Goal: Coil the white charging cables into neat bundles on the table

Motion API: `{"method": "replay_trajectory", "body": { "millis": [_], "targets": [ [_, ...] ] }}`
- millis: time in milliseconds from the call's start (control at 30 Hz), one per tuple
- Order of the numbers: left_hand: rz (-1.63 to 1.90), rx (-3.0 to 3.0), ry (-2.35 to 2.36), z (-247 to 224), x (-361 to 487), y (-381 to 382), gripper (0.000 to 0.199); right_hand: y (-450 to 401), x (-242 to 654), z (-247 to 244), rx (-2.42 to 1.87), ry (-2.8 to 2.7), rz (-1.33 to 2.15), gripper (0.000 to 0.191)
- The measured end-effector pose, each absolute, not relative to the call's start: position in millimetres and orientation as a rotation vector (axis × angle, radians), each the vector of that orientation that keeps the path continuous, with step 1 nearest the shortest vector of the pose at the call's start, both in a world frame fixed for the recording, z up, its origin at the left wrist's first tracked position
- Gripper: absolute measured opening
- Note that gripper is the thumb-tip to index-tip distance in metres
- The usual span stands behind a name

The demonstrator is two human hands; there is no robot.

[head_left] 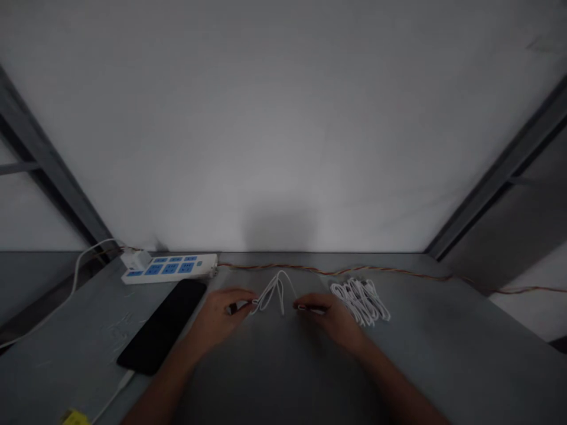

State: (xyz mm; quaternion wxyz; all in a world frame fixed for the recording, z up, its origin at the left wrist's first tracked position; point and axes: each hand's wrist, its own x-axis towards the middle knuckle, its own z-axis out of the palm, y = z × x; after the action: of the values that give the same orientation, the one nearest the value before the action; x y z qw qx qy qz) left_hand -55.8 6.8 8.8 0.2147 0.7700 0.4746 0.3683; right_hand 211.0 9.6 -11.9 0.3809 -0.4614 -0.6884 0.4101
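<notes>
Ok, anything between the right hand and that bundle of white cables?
Nothing visible. The right hand, pinching one end of a loose white cable, sits close beside the bundled white cables.

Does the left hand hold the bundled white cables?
No, the left hand holds an end of a loose white cable, while the bundled white cables lie beyond the right hand.

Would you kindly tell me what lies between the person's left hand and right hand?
In the head view, a looped white cable spans the stretch between the left hand and right hand.
</notes>
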Motion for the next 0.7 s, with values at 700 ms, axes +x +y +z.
{"method": "replay_trajectory", "body": {
  "millis": [700],
  "targets": [
    [1.059,2.196,1.260,1.3,-55.6,7.4,0.018,8.9,209.3,-14.8,-0.994,-1.729,0.817,0.013]
  ]
}}
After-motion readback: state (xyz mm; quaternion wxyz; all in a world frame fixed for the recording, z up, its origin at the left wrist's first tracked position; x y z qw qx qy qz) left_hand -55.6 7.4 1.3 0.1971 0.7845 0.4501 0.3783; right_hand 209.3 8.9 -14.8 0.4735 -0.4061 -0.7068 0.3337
